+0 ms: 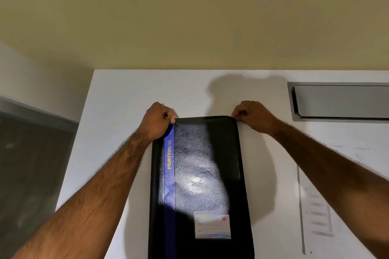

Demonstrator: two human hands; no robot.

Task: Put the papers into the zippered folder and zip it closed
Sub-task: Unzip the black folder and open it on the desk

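Closed zippered folder (200,174) lies flat on table (126,101); left hand (156,121), fingers curled, grips its far-left corner to brace it, while right hand (252,115) at its far-right corner pinches probably the zipper pull, too small to confirm.

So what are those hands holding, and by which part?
The folder: the left hand grips its far left corner, the right hand pinches its far right corner.

Dim warm light; glare on the glossy folder (200,174), soft shadows on the table (126,94), edges blurred.
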